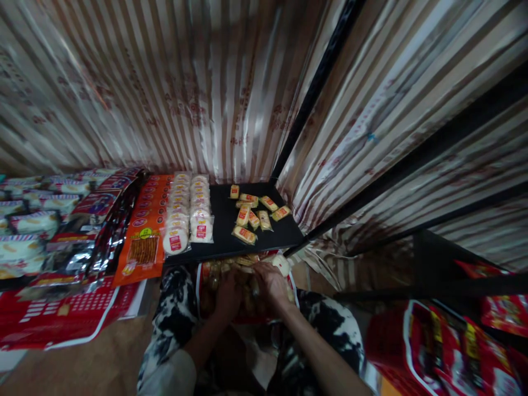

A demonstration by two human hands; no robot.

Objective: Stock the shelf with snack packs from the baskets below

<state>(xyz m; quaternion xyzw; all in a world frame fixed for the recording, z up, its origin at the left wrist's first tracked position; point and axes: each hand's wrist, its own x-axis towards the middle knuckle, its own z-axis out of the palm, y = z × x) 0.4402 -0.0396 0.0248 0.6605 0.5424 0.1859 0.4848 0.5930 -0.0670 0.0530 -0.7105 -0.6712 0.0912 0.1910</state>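
Both hands reach down into a red basket [293,286] with a white rim, held between the knees. Inside it lie several small wrapped snacks [249,297], dim and blurred. My left hand [229,292] is among them on the left side, its fingers lost in shadow. Over the right side, my right hand [271,281] bends inward, the fingertips hidden by blur and the packets. Close beside it sits a round white packet [281,265]. On the black shelf [220,220] just beyond, several small yellow wrapped snacks [244,214] with red labels lie scattered.
Left of the loose snacks stand two rows of round white packets [201,228], an orange bag [142,250], dark shiny bags [99,220] and white packets [35,223]. A red basket [74,319] lies below. Black posts [317,88] rise before striped sheeting [165,82]. Red bags [454,352] fill the right.
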